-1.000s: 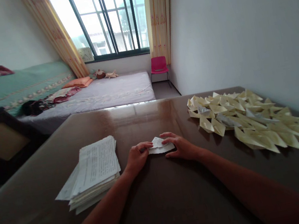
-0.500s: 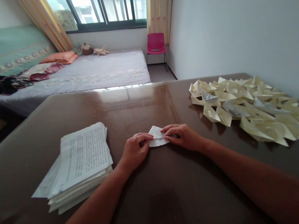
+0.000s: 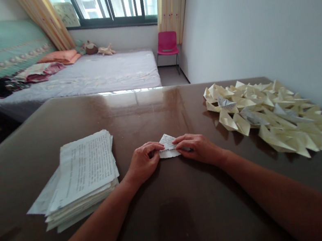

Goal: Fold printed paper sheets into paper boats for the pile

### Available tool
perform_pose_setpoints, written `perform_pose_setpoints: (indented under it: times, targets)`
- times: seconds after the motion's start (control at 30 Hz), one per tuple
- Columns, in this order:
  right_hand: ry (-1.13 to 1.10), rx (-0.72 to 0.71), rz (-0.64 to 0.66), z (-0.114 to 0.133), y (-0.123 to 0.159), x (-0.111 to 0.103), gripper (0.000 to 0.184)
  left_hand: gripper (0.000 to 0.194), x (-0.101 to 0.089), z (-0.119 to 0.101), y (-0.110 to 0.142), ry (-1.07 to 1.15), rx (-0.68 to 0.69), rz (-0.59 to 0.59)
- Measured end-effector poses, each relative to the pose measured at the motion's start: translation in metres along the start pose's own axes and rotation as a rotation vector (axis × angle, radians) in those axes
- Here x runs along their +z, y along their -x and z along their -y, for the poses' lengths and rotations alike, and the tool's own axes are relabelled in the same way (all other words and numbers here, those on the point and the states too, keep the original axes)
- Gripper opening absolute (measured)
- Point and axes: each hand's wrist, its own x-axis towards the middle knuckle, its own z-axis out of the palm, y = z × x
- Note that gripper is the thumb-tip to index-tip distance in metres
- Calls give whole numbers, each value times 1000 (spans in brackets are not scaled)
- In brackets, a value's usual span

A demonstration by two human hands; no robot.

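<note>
Between my hands, on the brown table [image 3: 175,201], is a small folded sheet of printed paper [image 3: 167,141]. It has a pointed top and a flat strip along its bottom edge. My left hand [image 3: 144,159] grips its left side with thumb and fingers. On the opposite side, my right hand [image 3: 196,147] pinches the paper's edge the same way. The fingertips cover both side corners of the fold.
A stack of printed sheets [image 3: 82,167] lies left of my left forearm. To the right, many folded paper boats [image 3: 258,107], mostly cream with a few printed ones, spread beside the wall [image 3: 255,16]. Beyond the table are a bed [image 3: 115,70] and a pink chair [image 3: 167,43].
The view has shifted slightly, so the paper stack and bed sit a little differently in the picture. Both hands keep their hold on the folded paper, with barely any finger movement.
</note>
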Motion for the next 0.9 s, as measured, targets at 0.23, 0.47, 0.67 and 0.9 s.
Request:
perform_pose_setpoints:
  times: [0.23,0.47,0.67,0.9]
  targets:
    - [81,-51,66,4,0,-2,15,28,-2,-1,-1,16,-31,5]
    - [171,-21,63,9,0,1,12,27,-2,-1,-1,11,-25,12]
    - [207,57,20,17,-1,-2,9,28,1,-1,2,4,26,37]
    - [119,98,27,15,-1,1,6,30,1,-3,2,-32,71,60]
